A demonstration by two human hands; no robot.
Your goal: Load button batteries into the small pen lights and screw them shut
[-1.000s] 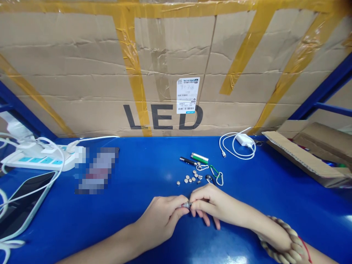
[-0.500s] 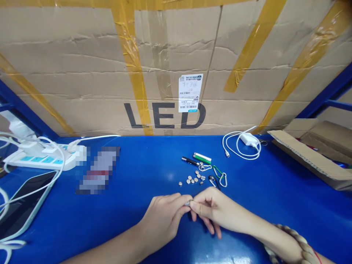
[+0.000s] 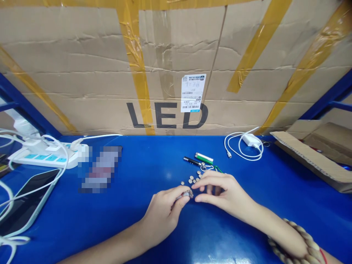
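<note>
My left hand pinches a small silvery ribbed cylinder, which looks like a stack of button cells, between thumb and forefinger. Its right end sticks out past the fingertips. Just to the right is my right hand, thumb and forefinger apart and nothing visible between them; its other fingers curl and partly hide one another. Several loose button cells lie beyond the hands. Behind those are a black pen-shaped tube and a green and silver tube. A carabiner clip is partly covered by my right hand.
A large cardboard box forms the back wall of the blue table. To the left are a power strip, a phone and a blurred-out item. A charger with white cable and an open carton lie right.
My right hand has let go of the stack's end, moved slightly up and right, and opened its fingers. It now covers most of the clips. My left hand keeps its pinch.
</note>
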